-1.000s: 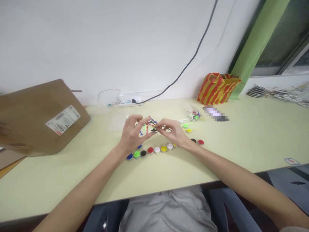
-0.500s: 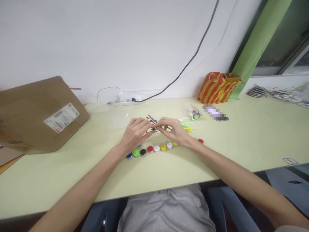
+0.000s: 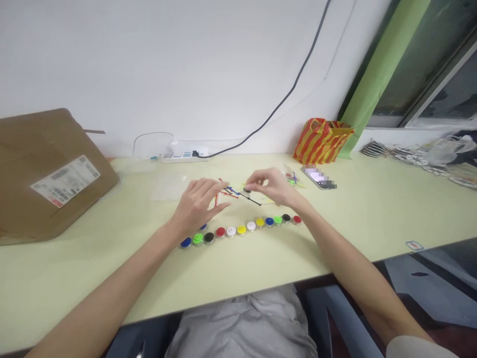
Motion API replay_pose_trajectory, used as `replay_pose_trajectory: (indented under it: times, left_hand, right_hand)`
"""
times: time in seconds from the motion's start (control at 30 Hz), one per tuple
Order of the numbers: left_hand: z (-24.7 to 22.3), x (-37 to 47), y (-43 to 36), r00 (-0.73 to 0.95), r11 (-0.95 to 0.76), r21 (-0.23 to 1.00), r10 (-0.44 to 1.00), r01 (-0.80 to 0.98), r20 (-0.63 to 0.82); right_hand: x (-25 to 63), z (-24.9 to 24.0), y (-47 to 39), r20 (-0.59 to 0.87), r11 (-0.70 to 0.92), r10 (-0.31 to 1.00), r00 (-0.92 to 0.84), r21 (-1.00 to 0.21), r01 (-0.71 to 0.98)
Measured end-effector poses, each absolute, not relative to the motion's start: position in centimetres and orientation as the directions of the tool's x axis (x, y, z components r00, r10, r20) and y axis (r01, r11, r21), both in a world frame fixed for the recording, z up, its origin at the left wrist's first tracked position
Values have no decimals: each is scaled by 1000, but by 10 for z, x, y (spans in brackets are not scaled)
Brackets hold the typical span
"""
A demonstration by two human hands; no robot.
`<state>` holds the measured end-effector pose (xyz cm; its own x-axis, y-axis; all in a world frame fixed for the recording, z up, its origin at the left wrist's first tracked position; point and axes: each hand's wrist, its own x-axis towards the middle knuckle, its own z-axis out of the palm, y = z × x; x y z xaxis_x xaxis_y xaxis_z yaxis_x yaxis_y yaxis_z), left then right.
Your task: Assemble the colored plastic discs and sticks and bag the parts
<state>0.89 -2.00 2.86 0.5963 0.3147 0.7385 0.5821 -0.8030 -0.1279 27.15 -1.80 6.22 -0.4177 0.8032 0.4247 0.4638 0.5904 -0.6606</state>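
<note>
My left hand (image 3: pixel 198 201) hovers over the table with thumb and fingers apart, nothing between them. My right hand (image 3: pixel 273 186) pinches a small dark round piece (image 3: pixel 247 190) between thumb and fingertips. Thin red, blue and black sticks (image 3: pixel 233 192) lie between the hands, one black stick (image 3: pixel 254 201) just below the pinched piece. Nearer to me runs a row of small round pieces with coloured tops, among them a red one (image 3: pixel 220 232), a yellow one (image 3: pixel 242 229) and a black one (image 3: pixel 286 218). A blue one (image 3: pixel 203 226) sits behind the row's left end.
A cardboard box (image 3: pixel 67 174) stands at the left. Along the wall is a power strip (image 3: pixel 185 155) with a black cable. A striped bag (image 3: pixel 322 141), a phone (image 3: pixel 318 178) and a small bag of coloured parts (image 3: pixel 291 179) lie to the right.
My hands have moved apart. My left hand has opened, and the dark round piece is now in my right hand alone. The view has turned to the right, uncovering the row's right end.
</note>
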Motion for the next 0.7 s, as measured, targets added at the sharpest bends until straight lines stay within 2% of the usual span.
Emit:
replay_pose_trajectory:
  times: [0.07, 0.17, 0.27, 0.33, 0.47, 0.7]
  left_hand:
    - [28, 8, -18, 555, -782, -66, 376, 619, 742]
    - [26, 5, -15, 538, -772, -25, 419, 635, 731]
    - [24, 4, -13, 553, -782, -14, 427, 623, 715]
    - [23, 4, -12, 559, -786, -9, 432, 618, 708]
    - [23, 3, -12, 567, -785, -7, 441, 620, 696]
    - [24, 1, -10, 562, -783, 3, 449, 622, 695]
  right_hand:
    - [295, 71, -12, 367, 531, 847, -384, -603, 596]
    - [326, 75, -3, 99, 414, 898, -429, -523, 745]
    - [343, 72, 1, -152, 319, 893, -425, -451, 833]
    - [347, 69, 2, -243, 287, 873, -422, -443, 849]
    - [345, 65, 3, -306, 266, 859, -411, -419, 868]
    - [338, 64, 1, -302, 260, 894, -331, -252, 932]
